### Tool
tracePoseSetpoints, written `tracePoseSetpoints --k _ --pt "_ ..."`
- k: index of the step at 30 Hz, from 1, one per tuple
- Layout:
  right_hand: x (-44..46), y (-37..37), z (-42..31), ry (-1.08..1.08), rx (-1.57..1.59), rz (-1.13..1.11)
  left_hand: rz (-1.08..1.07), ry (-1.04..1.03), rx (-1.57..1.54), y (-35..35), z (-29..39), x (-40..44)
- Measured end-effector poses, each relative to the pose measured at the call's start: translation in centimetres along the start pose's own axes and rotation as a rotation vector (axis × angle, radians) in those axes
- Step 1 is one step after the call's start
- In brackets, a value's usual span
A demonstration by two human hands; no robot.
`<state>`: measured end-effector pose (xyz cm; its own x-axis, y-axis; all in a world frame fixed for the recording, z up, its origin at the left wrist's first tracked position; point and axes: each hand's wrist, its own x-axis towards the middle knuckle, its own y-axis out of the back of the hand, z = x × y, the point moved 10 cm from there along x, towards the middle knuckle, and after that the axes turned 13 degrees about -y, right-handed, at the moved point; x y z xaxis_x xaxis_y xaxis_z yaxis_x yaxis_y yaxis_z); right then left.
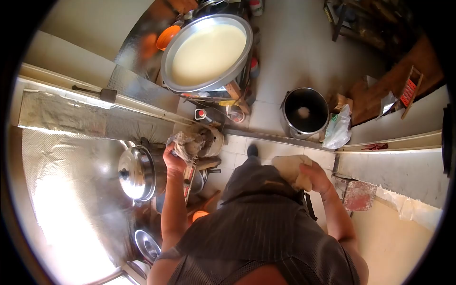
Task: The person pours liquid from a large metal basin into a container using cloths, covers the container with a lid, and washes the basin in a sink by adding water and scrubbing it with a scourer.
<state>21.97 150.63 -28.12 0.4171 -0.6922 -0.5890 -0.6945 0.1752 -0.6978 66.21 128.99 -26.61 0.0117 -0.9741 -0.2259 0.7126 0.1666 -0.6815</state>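
Note:
My left hand (174, 164) is closed on a crumpled greyish cloth (189, 143), held out beside a lidded metal pot (137, 173). Just beyond that cloth stands a pale, worn round container (213, 142). On the other side of my body, my right hand (315, 176) grips a folded beige cloth (287, 167) at hip height. Part of this cloth hangs below the fingers. Both cloths hide some of the fingertips.
Past the door sill (280, 138), a wide metal basin (167, 78) holds pale liquid. A dark bucket (304, 102) stands on the floor near a plastic bag (338, 128). An orange bowl (167, 38) sits behind the basin, and a red grater (409, 92) lies at right.

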Motion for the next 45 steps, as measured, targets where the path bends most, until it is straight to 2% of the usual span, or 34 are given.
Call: tracePoseSetpoints --k 1,3,5,7,8,10,14,17,19,21,23,26,30,33,35,38,41,42,45 --pt "0.1 -0.7 -0.7 -0.007 0.005 -0.002 0.007 0.001 0.006 0.4 0.6 0.7" --pt "0.1 -1.9 -3.3 0.125 0.039 -0.080 0.029 -0.038 0.017 1.5 1.9 2.5" --pt "1.3 0.2 -3.0 0.102 0.010 0.005 0.066 -0.110 0.091 3.8 3.8 4.5" --pt "2.2 1.2 -3.1 0.108 0.366 -0.040 0.123 -0.127 0.035 4.3 5.0 5.8" --pt "2.1 1.6 -3.3 0.107 0.379 -0.014 0.130 -0.121 0.049 4.4 5.4 6.2" --pt "1.9 1.3 -5.1 0.186 0.570 -0.108 0.108 -0.126 0.075 4.7 6.5 8.2" --pt "1.4 0.8 -8.2 0.310 0.611 -0.142 0.212 -0.217 0.202 6.7 8.8 12.4" --pt "2.8 1.1 -8.3 0.344 0.506 -0.118 0.164 -0.168 0.245 7.7 9.4 16.7" --pt "4.7 0.5 -9.3 0.326 0.327 -0.024 0.105 -0.102 0.235 7.0 9.6 19.5" --pt "6.8 -0.1 -10.3 0.309 0.368 0.019 0.175 -0.132 0.330 8.6 10.9 22.7" --pt "9.1 -0.2 -11.7 0.292 0.361 0.071 0.231 -0.177 0.387 6.0 11.9 23.8" --pt "14.0 1.3 -13.7 0.234 0.417 0.022 0.264 -0.180 0.434 5.8 13.2 27.2" --pt "20.8 3.5 -19.7 0.260 0.253 0.130 0.363 -0.269 0.308 9.2 14.4 32.8" --pt "25.5 5.6 -24.5 0.336 0.227 0.272 0.263 -0.258 0.292 6.6 14.6 35.4" --pt "28.2 5.4 -27.4 0.366 0.165 0.270 0.223 -0.270 0.351 7.0 15.5 37.7" --pt "31.0 3.6 -31.0 0.340 0.137 0.251 0.283 -0.226 0.375 7.3 16.5 40.7" --pt "33.8 3.3 -33.2 0.322 0.175 0.305 0.303 -0.325 0.472 17.4 18.7 47.5" --pt "34.8 4.1 -33.8 0.294 0.157 0.305 0.280 -0.329 0.507 16.3 19.0 48.2" --pt "36.8 1.6 -34.9 0.231 0.155 0.284 0.132 -0.227 0.524 4.2 19.4 48.1"
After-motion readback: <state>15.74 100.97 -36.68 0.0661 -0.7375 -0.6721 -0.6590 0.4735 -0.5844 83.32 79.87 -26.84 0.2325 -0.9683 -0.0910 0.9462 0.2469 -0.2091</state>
